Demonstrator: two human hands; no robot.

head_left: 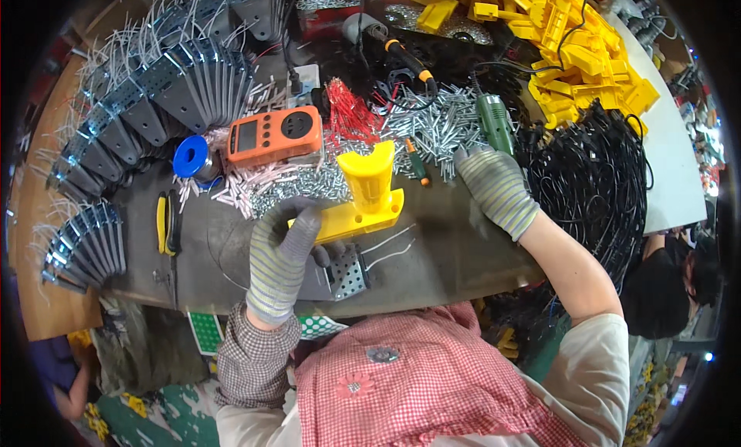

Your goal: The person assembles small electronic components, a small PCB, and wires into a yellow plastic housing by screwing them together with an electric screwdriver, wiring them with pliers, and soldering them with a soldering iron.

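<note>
My left hand, in a striped grey glove, is closed on a yellow plastic part with a flat base and an upright post ending in a curved cradle. Just below it, at the fingertips, is a perforated metal bracket with two white wires; I cannot tell whether the fingers grip it too. My right hand, gloved alike, reaches into a pile of silver screws. Its fingers are drawn together at the pile's edge, and what is in them is hidden. A green power screwdriver lies right beside it.
At the left stand rows of metal brackets with white wires. An orange meter, a blue wire spool and yellow-handled pliers lie nearby. Black cables and yellow parts fill the right. A small screwdriver lies centrally.
</note>
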